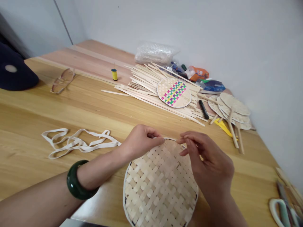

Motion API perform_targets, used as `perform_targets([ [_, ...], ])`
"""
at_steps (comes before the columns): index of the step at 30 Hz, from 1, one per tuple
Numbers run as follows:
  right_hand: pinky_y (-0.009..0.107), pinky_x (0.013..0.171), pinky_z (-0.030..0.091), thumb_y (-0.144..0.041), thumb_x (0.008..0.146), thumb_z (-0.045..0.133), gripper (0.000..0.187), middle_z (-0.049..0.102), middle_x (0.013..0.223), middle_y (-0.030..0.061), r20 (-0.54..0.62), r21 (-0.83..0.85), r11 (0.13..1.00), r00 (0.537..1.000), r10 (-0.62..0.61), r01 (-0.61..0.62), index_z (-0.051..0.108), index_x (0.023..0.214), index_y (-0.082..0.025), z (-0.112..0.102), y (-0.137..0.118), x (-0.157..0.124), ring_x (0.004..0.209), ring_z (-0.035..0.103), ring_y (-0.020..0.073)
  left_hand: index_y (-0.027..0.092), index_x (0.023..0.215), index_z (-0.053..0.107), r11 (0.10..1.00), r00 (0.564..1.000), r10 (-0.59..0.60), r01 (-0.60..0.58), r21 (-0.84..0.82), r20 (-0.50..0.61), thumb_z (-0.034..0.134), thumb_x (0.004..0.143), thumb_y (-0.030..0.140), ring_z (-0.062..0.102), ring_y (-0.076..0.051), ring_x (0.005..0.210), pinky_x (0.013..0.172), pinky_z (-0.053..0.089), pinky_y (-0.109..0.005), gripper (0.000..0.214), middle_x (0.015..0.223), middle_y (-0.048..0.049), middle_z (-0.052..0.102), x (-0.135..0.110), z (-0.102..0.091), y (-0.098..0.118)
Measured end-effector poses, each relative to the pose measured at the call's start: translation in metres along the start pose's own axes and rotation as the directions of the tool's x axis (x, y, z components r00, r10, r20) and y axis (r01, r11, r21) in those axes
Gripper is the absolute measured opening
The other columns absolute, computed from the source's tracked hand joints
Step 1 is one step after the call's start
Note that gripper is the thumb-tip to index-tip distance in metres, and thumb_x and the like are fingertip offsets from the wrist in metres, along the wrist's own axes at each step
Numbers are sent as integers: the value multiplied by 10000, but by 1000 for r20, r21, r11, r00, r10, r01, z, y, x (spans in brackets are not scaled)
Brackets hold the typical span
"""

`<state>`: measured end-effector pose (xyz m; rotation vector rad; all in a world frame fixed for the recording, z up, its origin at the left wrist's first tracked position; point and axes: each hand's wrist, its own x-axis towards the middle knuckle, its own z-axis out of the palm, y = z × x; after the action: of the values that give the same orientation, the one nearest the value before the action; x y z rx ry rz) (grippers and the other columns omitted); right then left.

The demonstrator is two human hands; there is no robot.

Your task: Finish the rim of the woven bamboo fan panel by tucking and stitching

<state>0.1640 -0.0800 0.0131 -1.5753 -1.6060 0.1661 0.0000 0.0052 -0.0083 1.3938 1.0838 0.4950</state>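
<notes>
A round woven bamboo fan (158, 186) with a white-bound rim stands tilted in front of me at the table's near side. My left hand (143, 142), below a dark green bangle (79, 179) on the wrist, pinches the fan's top edge between thumb and fingers. Just right of it, my right hand (205, 160) is closed in a pinch at the same rim. Whatever lies between those fingertips is too small to make out. A loose white fabric tape (78, 142) lies in loops on the table, its end passing behind my left forearm.
Behind the fan lie a heap of bamboo strips (146, 85), a colourful woven disc (174, 93) and a black marker (203, 109). Handled fans (234, 108) are piled right. A yellow thread spool (114, 74), glasses (62, 81) and a dark cap (16, 71) sit left; scissors (280, 208) lie near right.
</notes>
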Motion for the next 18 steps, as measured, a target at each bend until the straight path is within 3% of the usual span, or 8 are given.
perform_targets([
  [2,221,504,501,-222,926,517,116,708,858,24,0,-63,998,1000,13,-13,625,968,-216,0,4,0,604,650,127,148,668,693,1000,1000,-6,6,-2,-1,663,711,385,476,-112,533,494,307,-231,242,580,10,579,0,0,1],
  [9,236,464,417,-230,925,499,135,682,662,-9,123,-362,916,983,-137,173,625,899,-191,1,9,1,482,603,121,154,665,697,1000,999,-24,24,-7,45,668,715,375,513,-121,561,512,332,-227,229,606,6,617,-3,4,2],
  [18,211,515,433,-206,895,545,107,701,753,-15,174,-310,925,970,-171,219,648,925,-194,2,12,-1,542,619,100,146,691,711,1000,1000,-2,2,-3,13,669,720,386,514,-120,570,514,335,-226,246,618,1,622,-2,2,1],
])
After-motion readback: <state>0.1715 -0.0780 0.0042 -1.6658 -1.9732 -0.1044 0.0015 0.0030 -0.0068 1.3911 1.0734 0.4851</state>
